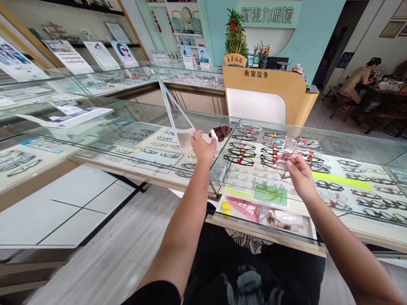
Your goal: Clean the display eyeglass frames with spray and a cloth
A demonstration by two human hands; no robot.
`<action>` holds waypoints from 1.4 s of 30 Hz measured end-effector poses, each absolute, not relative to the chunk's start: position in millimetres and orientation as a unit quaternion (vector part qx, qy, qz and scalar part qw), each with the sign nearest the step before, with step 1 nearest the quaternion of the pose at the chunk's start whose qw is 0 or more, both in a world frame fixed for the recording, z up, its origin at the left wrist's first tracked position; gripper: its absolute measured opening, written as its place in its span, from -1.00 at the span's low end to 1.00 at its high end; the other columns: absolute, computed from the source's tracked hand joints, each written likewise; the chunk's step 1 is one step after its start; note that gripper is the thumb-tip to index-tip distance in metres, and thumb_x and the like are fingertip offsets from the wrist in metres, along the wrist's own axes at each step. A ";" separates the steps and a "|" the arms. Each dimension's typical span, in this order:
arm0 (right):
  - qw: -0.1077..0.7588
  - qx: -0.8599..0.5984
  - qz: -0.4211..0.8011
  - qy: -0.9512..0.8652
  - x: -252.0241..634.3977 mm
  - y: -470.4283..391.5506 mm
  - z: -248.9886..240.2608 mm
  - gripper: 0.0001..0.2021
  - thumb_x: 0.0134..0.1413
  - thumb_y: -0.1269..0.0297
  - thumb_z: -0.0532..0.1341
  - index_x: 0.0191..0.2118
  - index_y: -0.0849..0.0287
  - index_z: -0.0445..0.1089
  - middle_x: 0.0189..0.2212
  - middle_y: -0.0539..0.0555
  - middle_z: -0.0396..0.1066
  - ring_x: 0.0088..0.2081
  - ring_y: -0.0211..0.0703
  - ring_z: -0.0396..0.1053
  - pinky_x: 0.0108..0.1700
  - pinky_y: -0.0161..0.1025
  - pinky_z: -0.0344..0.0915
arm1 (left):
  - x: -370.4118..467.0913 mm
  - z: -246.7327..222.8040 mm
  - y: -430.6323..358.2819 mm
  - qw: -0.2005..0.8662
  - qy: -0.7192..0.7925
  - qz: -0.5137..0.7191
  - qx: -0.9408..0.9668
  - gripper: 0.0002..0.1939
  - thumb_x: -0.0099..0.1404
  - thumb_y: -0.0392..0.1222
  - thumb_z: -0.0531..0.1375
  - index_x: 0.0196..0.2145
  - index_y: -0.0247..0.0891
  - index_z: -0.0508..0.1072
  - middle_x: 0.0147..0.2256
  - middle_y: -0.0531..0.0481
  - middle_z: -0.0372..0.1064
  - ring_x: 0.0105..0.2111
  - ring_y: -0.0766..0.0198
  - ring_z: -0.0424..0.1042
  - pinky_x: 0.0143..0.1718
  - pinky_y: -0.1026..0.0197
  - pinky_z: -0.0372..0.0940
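Note:
My right hand [300, 171] pinches a pair of clear-framed eyeglasses [290, 145], held upright on its side above the glass display counter [216, 167]. My left hand [203, 147] is stretched out over the counter, thumb and fingers apart. By its thumb stands a small white bottle [214, 135], partly hidden; I cannot tell whether they touch. A crumpled brown cloth [223, 132] lies just behind the bottle. Left of my left hand, a tabletop mirror [171, 112] leans on its stand. Under the glass, rows of dark-framed glasses [241, 148] lie near my right hand.
An open drawer [267, 233] juts out in front of my body, with yellow discs [225, 207] and packets inside. A wooden cashier desk [270, 78] stands beyond the counter. More glass cases [104, 84] run along the left. A person [358, 82] sits at a table far right.

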State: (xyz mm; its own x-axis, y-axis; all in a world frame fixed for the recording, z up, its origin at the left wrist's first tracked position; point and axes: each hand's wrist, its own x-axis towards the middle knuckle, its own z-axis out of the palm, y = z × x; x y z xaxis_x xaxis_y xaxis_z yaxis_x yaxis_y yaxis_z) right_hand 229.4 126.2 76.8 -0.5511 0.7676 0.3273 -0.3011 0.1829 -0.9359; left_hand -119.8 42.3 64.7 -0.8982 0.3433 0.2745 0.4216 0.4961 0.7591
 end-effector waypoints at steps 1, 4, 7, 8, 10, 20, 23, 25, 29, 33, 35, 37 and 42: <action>0.436 -0.184 0.609 -0.636 229.5 126.4 76.7 -0.57 0.12 -0.22 0.49 -0.24 -0.05 0.37 -0.05 0.05 0.66 0.20 0.10 0.54 0.36 0.12 0.32 | -125.2 69.2 34.7 0.042 -0.881 -0.415 -0.222 -0.45 0.37 -0.22 0.30 0.26 -0.28 0.33 0.29 -0.38 0.40 0.32 -0.12 0.42 0.36 -0.05 0.30; 0.435 -0.183 0.608 -0.639 228.8 126.9 76.1 -0.57 0.12 -0.23 0.49 -0.23 -0.05 0.38 -0.04 0.06 0.66 0.21 0.12 0.54 0.37 0.14 0.32 | -144.0 78.6 8.8 -0.021 -0.933 -0.285 -0.217 -0.66 0.37 -0.23 0.24 0.10 -0.21 0.47 0.12 -0.31 0.57 0.18 -0.20 0.53 0.20 -0.11 0.41; 0.432 -0.181 0.612 -0.637 227.6 126.8 75.3 -0.58 0.12 -0.21 0.50 -0.22 -0.06 0.40 -0.03 0.05 0.66 0.20 0.11 0.54 0.34 0.12 0.33 | -157.2 78.9 -11.8 -0.057 -0.949 -0.237 -0.199 -0.83 0.34 -0.13 0.28 -0.15 -0.23 0.55 0.05 -0.37 0.61 0.14 -0.33 0.56 0.12 -0.17 0.43; 0.429 -0.181 0.613 -0.638 227.2 126.6 75.1 -0.59 0.12 -0.21 0.50 -0.22 -0.06 0.41 -0.03 0.05 0.67 0.19 0.11 0.54 0.32 0.11 0.34 | -158.9 77.1 -15.7 -0.065 -0.952 -0.226 -0.196 -0.81 0.34 -0.05 0.29 -0.22 -0.23 0.55 0.04 -0.40 0.61 0.13 -0.37 0.56 0.11 -0.18 0.43; 0.425 -0.180 0.614 -0.641 226.6 126.2 74.5 -0.60 0.13 -0.20 0.49 -0.22 -0.07 0.41 -0.02 0.05 0.67 0.18 0.10 0.54 0.29 0.10 0.35 | -159.0 71.5 -17.9 -0.082 -0.956 -0.207 -0.193 -0.69 0.33 0.09 0.30 -0.34 -0.22 0.54 -0.01 -0.43 0.63 0.11 -0.41 0.57 0.08 -0.19 0.44; 0.418 -0.188 0.602 -0.654 225.1 127.1 69.6 -0.57 0.09 -0.25 0.50 -0.20 -0.07 0.44 -0.07 0.04 0.67 0.15 0.09 0.54 0.26 0.08 0.32 | -153.9 58.6 -0.9 -0.100 -0.941 -0.252 -0.201 -0.75 0.22 0.00 0.36 -0.45 -0.17 0.47 -0.15 -0.32 0.65 0.04 -0.30 0.61 -0.02 -0.07 0.44; 0.418 -0.187 0.605 -0.651 226.0 126.6 70.5 -0.57 0.09 -0.24 0.51 -0.20 -0.08 0.45 -0.07 0.03 0.67 0.14 0.08 0.54 0.26 0.06 0.31 | -157.9 57.8 -11.2 -0.109 -0.927 -0.296 -0.205 -0.78 0.24 -0.04 0.32 -0.47 -0.15 0.42 -0.31 -0.18 0.62 -0.10 -0.14 0.65 -0.12 0.05 0.44; 0.416 -0.186 0.607 -0.651 226.7 125.7 71.7 -0.58 0.10 -0.24 0.50 -0.20 -0.08 0.44 -0.06 0.03 0.67 0.14 0.08 0.54 0.26 0.06 0.31 | -160.8 56.4 -20.6 -0.116 -0.918 -0.325 -0.195 -0.83 0.24 -0.08 0.31 -0.39 -0.16 0.41 -0.35 -0.11 0.59 -0.19 -0.03 0.66 -0.18 0.12 0.44; 0.411 -0.185 0.605 -0.656 226.8 124.2 73.6 -0.58 0.11 -0.24 0.49 -0.19 -0.08 0.43 -0.06 0.03 0.66 0.14 0.09 0.55 0.25 0.07 0.33 | -163.0 54.1 -39.0 -0.129 -0.909 -0.355 -0.176 -0.73 0.19 -0.12 0.36 -0.20 -0.18 0.39 -0.35 -0.02 0.57 -0.29 0.05 0.67 -0.23 0.15 0.45; 0.409 -0.191 0.600 -0.660 225.7 123.8 74.0 -0.57 0.11 -0.25 0.48 -0.21 -0.07 0.41 -0.05 0.05 0.66 0.15 0.10 0.55 0.24 0.08 0.35 | -155.3 57.7 -49.4 -0.093 -0.919 -0.347 -0.164 -0.58 0.26 -0.04 0.37 -0.02 -0.20 0.36 -0.23 -0.11 0.59 -0.14 -0.07 0.66 -0.08 0.02 0.47; 0.408 -0.194 0.601 -0.660 225.1 123.8 73.8 -0.56 0.10 -0.25 0.49 -0.22 -0.06 0.40 -0.05 0.05 0.66 0.15 0.11 0.55 0.24 0.09 0.35 | -146.5 61.3 -48.4 -0.042 -0.927 -0.320 -0.190 -0.61 0.31 -0.02 0.32 0.01 -0.19 0.36 -0.14 -0.17 0.58 -0.01 -0.13 0.61 0.02 -0.04 0.45; 0.408 -0.194 0.602 -0.658 224.8 124.0 73.5 -0.55 0.08 -0.26 0.50 -0.23 -0.07 0.40 -0.06 0.05 0.66 0.14 0.11 0.55 0.25 0.10 0.35 | -135.4 64.6 -42.1 -0.011 -0.918 -0.275 -0.285 -0.71 0.34 -0.03 0.29 -0.05 -0.17 0.42 -0.07 -0.19 0.57 0.03 -0.12 0.58 0.06 -0.03 0.43; 0.408 -0.191 0.601 -0.660 226.1 123.9 73.4 -0.56 0.09 -0.24 0.49 -0.21 -0.07 0.40 -0.07 0.05 0.66 0.14 0.10 0.55 0.29 0.11 0.32 | -111.7 66.6 -15.3 -0.012 -0.871 -0.156 -0.465 -0.90 0.29 -0.14 0.31 -0.27 -0.20 0.52 0.03 -0.26 0.58 0.17 -0.22 0.49 0.23 -0.10 0.33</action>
State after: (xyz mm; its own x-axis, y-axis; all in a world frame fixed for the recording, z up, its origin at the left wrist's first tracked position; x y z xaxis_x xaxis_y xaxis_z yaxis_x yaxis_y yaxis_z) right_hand 226.1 123.9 73.4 -0.5935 0.7435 0.3082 -0.2382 0.2035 -0.9496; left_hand -111.7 -15.3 66.6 -0.5671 0.8141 0.1247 0.8067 0.5185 0.2835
